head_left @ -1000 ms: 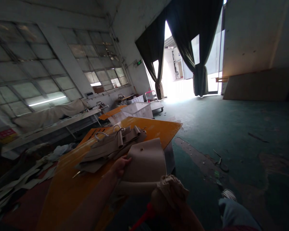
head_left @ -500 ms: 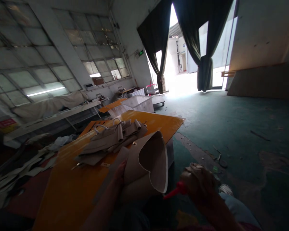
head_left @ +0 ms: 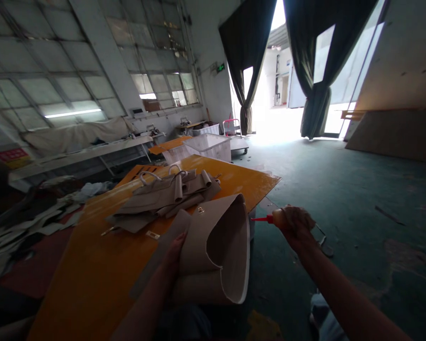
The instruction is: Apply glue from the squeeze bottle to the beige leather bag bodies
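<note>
A taupe bag body (head_left: pixel 202 246) lies tilted near the table's front edge, its open end with pale cut edges facing right. My left hand (head_left: pixel 177 248) is closed on its left side, thumb on the outside, with the other fingers hidden. In my right hand (head_left: pixel 298 221) is a squeeze bottle with a red nozzle (head_left: pixel 264 219). The nozzle points left, close to the upper rim of the bag's open end; whether it touches cannot be made out. A small metal clasp (head_left: pixel 200 210) sits on the bag's upper face.
Several flat taupe bag pieces with handles (head_left: pixel 163 194) are piled on the orange tabletop (head_left: pixel 102 265). Beyond it stand white plastic bins (head_left: pixel 213 147) and a trolley (head_left: pixel 238 143). Scraps (head_left: pixel 49 222) lie at left. A curtained doorway is at the back.
My right hand has risen with the squeeze bottle, bringing the nozzle from below the bag's opening up to near its upper rim. My left hand stays on the bag. The view has shifted slightly.
</note>
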`<state>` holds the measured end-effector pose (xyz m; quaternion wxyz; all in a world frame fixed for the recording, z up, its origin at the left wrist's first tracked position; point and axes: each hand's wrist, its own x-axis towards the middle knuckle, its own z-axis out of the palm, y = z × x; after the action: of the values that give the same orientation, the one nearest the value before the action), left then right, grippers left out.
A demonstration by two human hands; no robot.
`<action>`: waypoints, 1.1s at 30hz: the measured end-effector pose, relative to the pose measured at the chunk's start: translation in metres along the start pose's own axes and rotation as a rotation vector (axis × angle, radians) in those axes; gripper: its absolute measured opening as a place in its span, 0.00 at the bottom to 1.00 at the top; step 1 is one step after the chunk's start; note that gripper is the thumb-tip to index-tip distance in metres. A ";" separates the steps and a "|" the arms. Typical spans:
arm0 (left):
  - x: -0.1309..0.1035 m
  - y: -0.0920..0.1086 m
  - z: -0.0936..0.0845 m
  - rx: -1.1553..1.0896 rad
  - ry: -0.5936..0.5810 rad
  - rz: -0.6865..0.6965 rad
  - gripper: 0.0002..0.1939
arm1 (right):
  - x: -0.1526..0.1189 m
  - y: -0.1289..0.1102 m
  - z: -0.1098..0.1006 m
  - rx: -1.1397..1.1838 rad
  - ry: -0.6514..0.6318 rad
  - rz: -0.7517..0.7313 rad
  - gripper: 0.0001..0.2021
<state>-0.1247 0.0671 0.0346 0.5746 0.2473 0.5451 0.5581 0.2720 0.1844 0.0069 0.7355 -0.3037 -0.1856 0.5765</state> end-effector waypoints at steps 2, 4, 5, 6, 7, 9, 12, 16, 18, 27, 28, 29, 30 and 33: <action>-0.004 0.002 0.004 -0.005 0.029 -0.028 0.08 | 0.009 0.009 0.003 -0.004 -0.003 -0.009 0.34; -0.007 0.005 0.007 -0.007 0.042 -0.043 0.06 | 0.016 0.015 0.004 -0.008 -0.005 -0.017 0.31; -0.009 0.005 0.008 -0.006 0.040 -0.044 0.05 | 0.018 0.018 0.004 -0.011 -0.005 -0.019 0.30; -0.009 0.006 0.008 -0.007 0.039 -0.043 0.05 | 0.019 0.020 0.004 -0.014 -0.006 -0.020 0.29; -0.009 0.005 0.008 -0.008 0.038 -0.045 0.06 | 0.020 0.021 0.003 -0.018 -0.006 -0.021 0.29; -0.008 0.003 0.006 -0.015 0.038 -0.054 0.08 | 0.019 0.022 0.001 -0.029 -0.003 -0.023 0.28; -0.002 -0.003 0.000 -0.023 0.032 -0.059 0.08 | 0.014 0.020 -0.004 -0.047 0.011 -0.018 0.29; 0.002 -0.006 -0.003 -0.029 0.020 -0.045 0.09 | 0.002 0.016 -0.011 -0.070 0.000 0.011 0.30; 0.000 -0.004 -0.001 -0.032 0.023 -0.044 0.09 | -0.005 0.013 -0.012 -0.076 -0.008 0.019 0.30; -0.011 0.005 0.010 -0.063 0.044 -0.088 0.06 | -0.052 -0.001 -0.015 -0.122 0.004 0.134 0.35; -0.011 0.005 0.009 -0.061 0.040 -0.090 0.06 | -0.058 -0.002 -0.015 -0.124 0.005 0.140 0.35; -0.011 0.005 0.009 -0.061 0.041 -0.085 0.06 | -0.063 -0.003 -0.015 -0.125 0.007 0.143 0.35; -0.010 0.004 0.008 -0.063 0.042 -0.073 0.06 | -0.068 -0.004 -0.015 -0.128 0.011 0.144 0.35; -0.009 0.003 0.005 -0.060 0.007 -0.041 0.07 | -0.081 -0.007 -0.015 -0.137 0.037 0.164 0.34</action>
<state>-0.1196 0.0612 0.0414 0.5911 0.2166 0.5351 0.5634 0.2651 0.1017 0.0063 0.6666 -0.3779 -0.1854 0.6152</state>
